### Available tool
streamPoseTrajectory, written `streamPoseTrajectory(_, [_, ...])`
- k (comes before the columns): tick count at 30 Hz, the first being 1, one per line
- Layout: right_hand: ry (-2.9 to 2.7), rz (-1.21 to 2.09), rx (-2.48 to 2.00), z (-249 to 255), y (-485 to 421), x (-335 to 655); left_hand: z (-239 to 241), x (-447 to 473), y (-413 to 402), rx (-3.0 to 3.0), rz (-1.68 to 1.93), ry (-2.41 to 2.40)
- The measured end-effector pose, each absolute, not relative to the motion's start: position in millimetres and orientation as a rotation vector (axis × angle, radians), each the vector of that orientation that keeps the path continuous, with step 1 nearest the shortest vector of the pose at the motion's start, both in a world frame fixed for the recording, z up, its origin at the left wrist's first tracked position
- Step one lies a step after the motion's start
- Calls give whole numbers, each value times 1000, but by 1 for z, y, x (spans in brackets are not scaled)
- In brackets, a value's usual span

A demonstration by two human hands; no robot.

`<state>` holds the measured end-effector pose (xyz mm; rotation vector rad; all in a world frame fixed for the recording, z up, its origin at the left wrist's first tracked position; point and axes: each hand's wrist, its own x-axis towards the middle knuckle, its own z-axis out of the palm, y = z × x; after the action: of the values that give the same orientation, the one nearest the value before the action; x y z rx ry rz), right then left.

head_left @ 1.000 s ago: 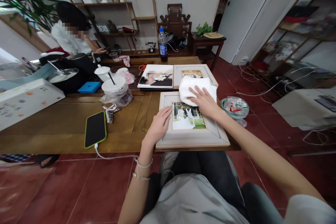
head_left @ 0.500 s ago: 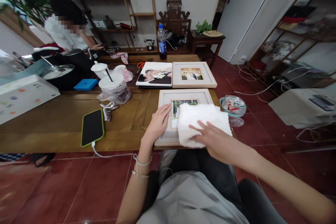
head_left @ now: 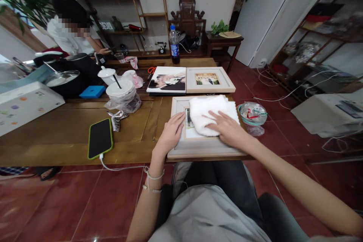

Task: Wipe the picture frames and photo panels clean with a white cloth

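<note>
A pale framed wedding photo (head_left: 198, 147) lies flat at the near edge of the wooden table (head_left: 70, 132). My left hand (head_left: 170, 136) rests flat on the frame's left side, fingers stretched out. My right hand (head_left: 228, 130) presses a white folded cloth (head_left: 208, 115) onto the picture glass, fingers spread over it. The cloth covers most of the photo. A second framed photo (head_left: 210, 80) and a photo print (head_left: 168, 80) lie just beyond.
A green-cased phone (head_left: 100, 143) on a white cable lies left of the frame. A lidded cup in a plastic bag (head_left: 122, 96), a teapot (head_left: 107, 75), a soda bottle (head_left: 174, 48) and a white box (head_left: 25, 106) stand around. Another person (head_left: 72, 26) sits at the far left.
My right hand slid the cloth from the frame's top down to its near edge, then back up over the photo. My left hand stayed on the frame.
</note>
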<state>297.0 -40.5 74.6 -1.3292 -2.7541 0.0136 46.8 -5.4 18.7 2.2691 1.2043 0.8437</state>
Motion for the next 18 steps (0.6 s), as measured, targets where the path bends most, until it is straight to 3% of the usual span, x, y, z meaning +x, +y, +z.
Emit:
streamPoseTrajectory(7, [-2571, -326, -1476, 76, 33, 309, 19, 47, -4, 2270, 835, 1220])
streamPoseTrajectory(12, [-2683, -245, -1525, 68, 31, 293, 19, 48, -4, 2271, 842, 1217])
streamPoseTrajectory(18, [-2865, 60, -1421, 83, -37, 288, 19, 48, -4, 2270, 837, 1234])
